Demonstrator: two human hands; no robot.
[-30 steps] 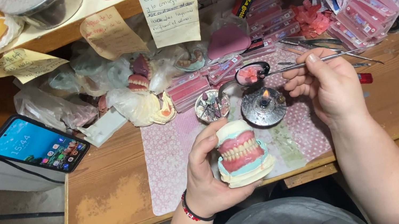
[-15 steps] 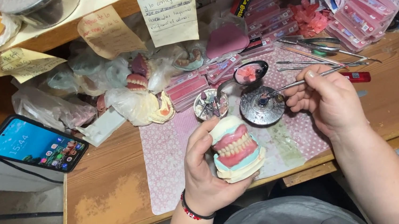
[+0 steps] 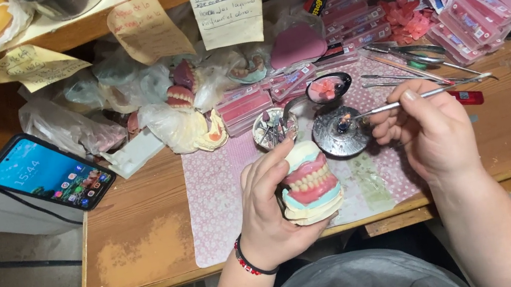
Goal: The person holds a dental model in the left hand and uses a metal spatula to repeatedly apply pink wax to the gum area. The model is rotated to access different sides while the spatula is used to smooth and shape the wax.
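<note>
**Denture model and heated tool**

The left hand grips the denture model near the desk edge, teeth turned rightward for access. The right hand pinches a thin tool, its tip over the burner, likely warming it.

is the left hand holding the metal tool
No, the left hand grips the denture model; the thin metal tool is in the right hand.
</note>
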